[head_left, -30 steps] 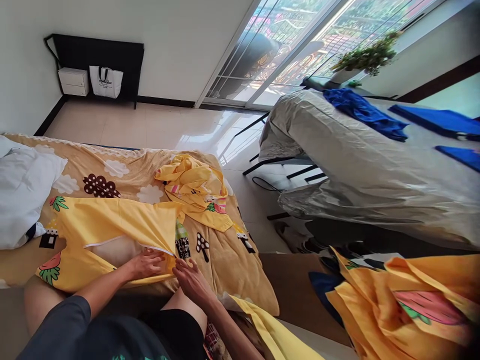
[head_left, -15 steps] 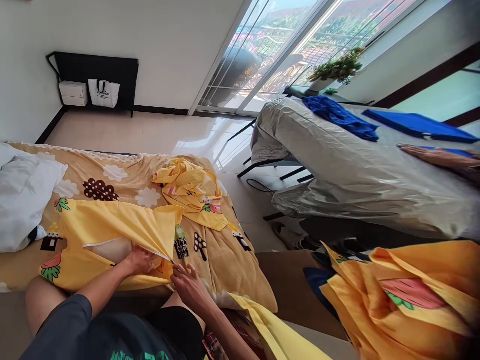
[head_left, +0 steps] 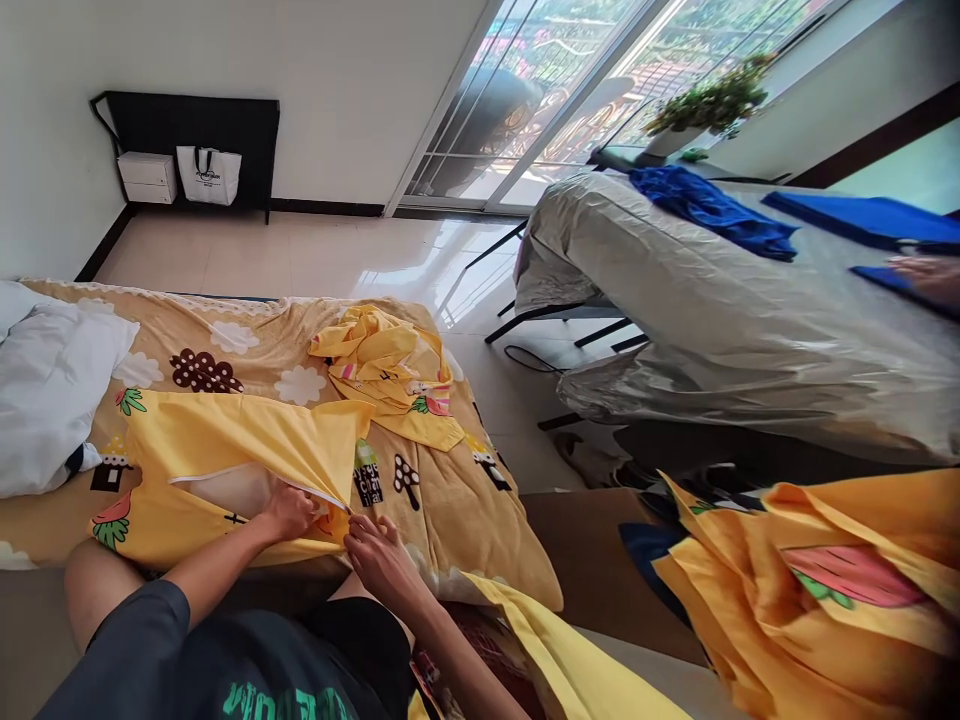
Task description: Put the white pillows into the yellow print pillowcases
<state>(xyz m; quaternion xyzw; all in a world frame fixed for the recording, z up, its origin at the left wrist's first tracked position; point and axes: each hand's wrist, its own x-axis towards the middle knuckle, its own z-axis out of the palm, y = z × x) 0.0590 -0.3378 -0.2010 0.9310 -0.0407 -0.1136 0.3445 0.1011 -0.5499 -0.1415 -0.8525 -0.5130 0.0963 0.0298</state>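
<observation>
A yellow pillowcase (head_left: 247, 420) printed with strawberries is laid out at the lower left of the frame, across a tan patterned blanket (head_left: 450, 545). Its long opening is edged by a white zip (head_left: 324, 494), and a pale filling (head_left: 232, 488) is seen inside. The left hand (head_left: 291, 512) is curled nearly into a fist at the opening, against the zipped edge; its fingertips are hidden, so whether fabric is gripped cannot be told. By the right hand (head_left: 379, 553), the pillowcase is pinched at the zip's right end, with thumb and fingers closed; the zip's slider is too small to be made out.

A crumpled yellow cloth (head_left: 394, 370) is set just beyond, near frame centre. White bedding (head_left: 60, 390) is bunched at the left edge. Another person's hand (head_left: 934, 275), blurred, is seen at the right edge by a blue item (head_left: 885, 283).
</observation>
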